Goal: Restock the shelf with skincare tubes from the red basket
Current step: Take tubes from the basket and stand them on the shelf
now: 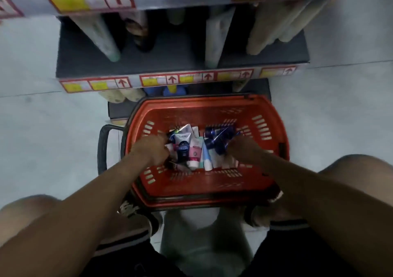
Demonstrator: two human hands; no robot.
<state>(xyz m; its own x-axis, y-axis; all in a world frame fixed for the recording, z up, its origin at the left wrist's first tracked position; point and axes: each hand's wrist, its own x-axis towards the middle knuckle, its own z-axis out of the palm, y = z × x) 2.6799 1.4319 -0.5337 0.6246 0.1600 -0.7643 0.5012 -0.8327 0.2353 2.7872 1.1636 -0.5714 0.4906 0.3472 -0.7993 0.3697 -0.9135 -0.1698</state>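
A red basket [212,183] stands on the floor between my knees, below the shelf [127,64]. Several skincare tubes lie in it: white, pink [194,153], pale blue [207,159] and dark blue ones [217,140]. My left hand [152,150] is inside the basket at the left of the pile, fingers curled down among the tubes; what it holds is hidden. My right hand [243,149] is at the right of the pile, and its fingers grip the dark blue tubes.
The dark shelf holds tall pale tubes [265,34] at the right and a green-capped one [106,40] at the left, with bare shelf between. Red and yellow price tags [176,79] line its front edge. A black basket handle [104,147] sticks out left.
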